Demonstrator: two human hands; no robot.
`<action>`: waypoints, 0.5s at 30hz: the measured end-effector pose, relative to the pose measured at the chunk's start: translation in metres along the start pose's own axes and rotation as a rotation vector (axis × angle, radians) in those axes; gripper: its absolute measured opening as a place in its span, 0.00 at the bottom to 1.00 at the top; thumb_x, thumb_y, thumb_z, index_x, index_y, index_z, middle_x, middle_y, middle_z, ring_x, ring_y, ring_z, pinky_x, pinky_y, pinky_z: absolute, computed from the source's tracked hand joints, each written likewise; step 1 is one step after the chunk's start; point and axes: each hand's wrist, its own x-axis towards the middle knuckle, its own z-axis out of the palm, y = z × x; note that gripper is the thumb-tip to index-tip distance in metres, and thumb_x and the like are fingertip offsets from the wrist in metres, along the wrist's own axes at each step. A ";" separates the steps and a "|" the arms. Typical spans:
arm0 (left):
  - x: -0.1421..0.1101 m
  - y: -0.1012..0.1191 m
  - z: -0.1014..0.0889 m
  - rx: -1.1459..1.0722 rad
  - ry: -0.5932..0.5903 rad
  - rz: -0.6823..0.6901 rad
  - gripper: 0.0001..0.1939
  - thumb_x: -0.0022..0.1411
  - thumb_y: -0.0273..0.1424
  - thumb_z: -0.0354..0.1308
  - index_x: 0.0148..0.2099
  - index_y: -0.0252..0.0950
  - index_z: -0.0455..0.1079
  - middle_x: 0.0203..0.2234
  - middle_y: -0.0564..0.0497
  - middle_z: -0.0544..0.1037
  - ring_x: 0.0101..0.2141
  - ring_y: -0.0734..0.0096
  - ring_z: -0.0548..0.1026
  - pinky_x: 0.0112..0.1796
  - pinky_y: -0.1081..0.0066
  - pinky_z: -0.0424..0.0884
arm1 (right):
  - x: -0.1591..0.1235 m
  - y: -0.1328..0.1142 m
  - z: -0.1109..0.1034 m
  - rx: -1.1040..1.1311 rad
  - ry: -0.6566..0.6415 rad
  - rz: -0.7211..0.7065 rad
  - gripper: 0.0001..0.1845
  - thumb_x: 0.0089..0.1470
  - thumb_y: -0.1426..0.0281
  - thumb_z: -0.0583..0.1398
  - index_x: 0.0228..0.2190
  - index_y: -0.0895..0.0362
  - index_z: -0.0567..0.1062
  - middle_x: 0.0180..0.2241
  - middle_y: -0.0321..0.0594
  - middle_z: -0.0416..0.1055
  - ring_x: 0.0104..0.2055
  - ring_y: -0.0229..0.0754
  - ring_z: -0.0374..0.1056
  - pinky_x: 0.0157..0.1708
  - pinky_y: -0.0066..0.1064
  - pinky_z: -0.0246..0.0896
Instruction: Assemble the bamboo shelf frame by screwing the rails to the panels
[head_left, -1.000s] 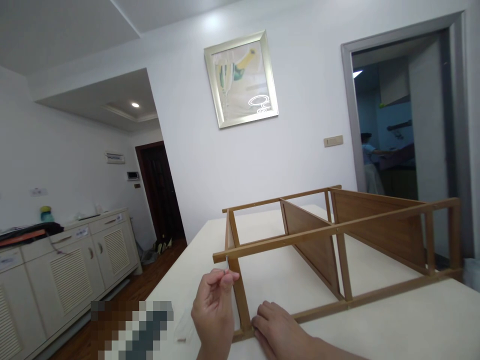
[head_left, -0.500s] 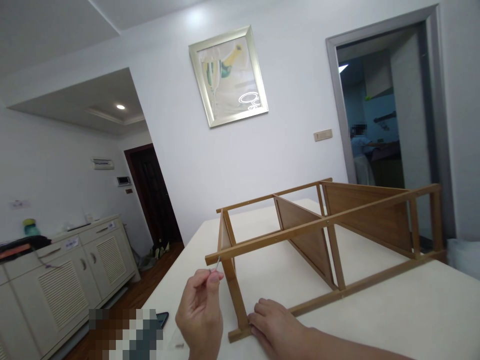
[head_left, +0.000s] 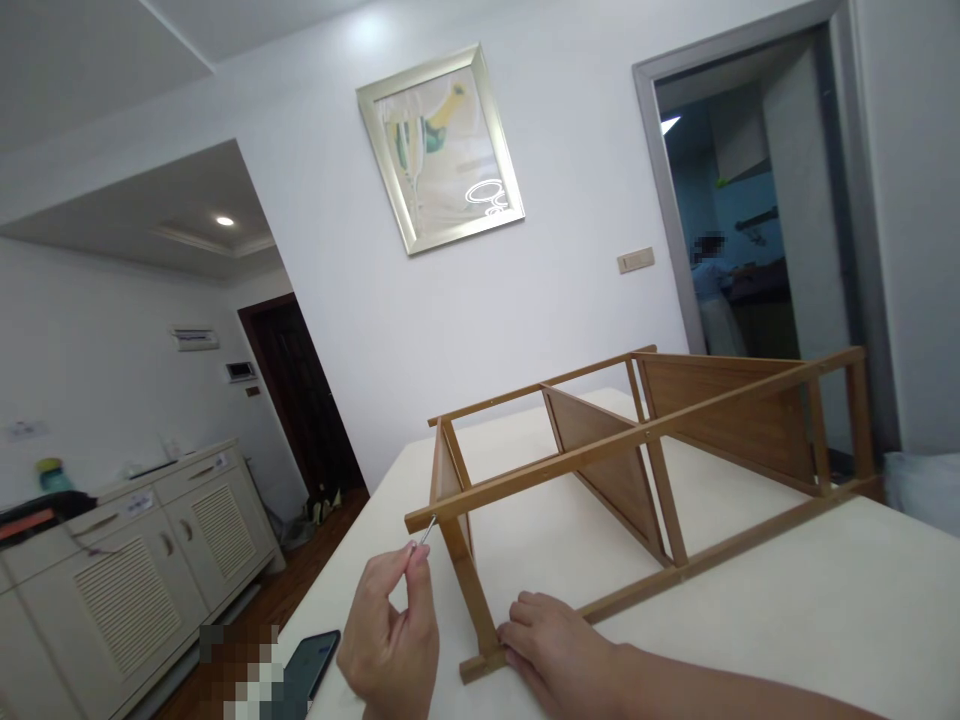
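Metal rod point(head_left: 428, 530) juts from pinching left fingers point(head_left: 421, 572); right fingers point(head_left: 519, 634) touch frame point(head_left: 525, 479), grip unclear.

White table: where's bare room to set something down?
Bare table shows between the right forearm and wooden frame, and inside the frame left of its middle panel. Crowded: the frame's left end, with left hand, right hand and metal rod.

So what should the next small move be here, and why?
Probably a slight twist of the metal rod: the left hand pinches it, its far tip is at the upper rail, and the right hand rests against the frame, perhaps steadying it.
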 end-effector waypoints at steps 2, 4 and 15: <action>0.002 0.001 0.000 0.014 0.000 0.016 0.08 0.54 0.24 0.67 0.38 0.37 0.76 0.29 0.51 0.81 0.28 0.71 0.78 0.31 0.73 0.75 | -0.001 0.000 0.000 -0.001 -0.005 0.003 0.09 0.61 0.74 0.51 0.33 0.57 0.71 0.34 0.42 0.71 0.38 0.43 0.65 0.38 0.33 0.59; 0.006 0.003 -0.001 0.020 -0.013 0.059 0.09 0.53 0.22 0.67 0.37 0.36 0.76 0.28 0.51 0.81 0.27 0.71 0.78 0.30 0.73 0.75 | -0.001 0.000 0.000 0.000 -0.009 0.011 0.09 0.61 0.74 0.51 0.33 0.57 0.71 0.34 0.42 0.71 0.38 0.43 0.65 0.38 0.33 0.59; 0.020 0.039 0.004 -0.014 -0.047 -0.531 0.10 0.56 0.38 0.67 0.32 0.36 0.76 0.25 0.52 0.82 0.25 0.72 0.79 0.28 0.75 0.76 | 0.000 0.000 0.000 0.002 -0.004 0.010 0.08 0.60 0.74 0.52 0.33 0.57 0.72 0.34 0.42 0.71 0.37 0.42 0.65 0.38 0.32 0.59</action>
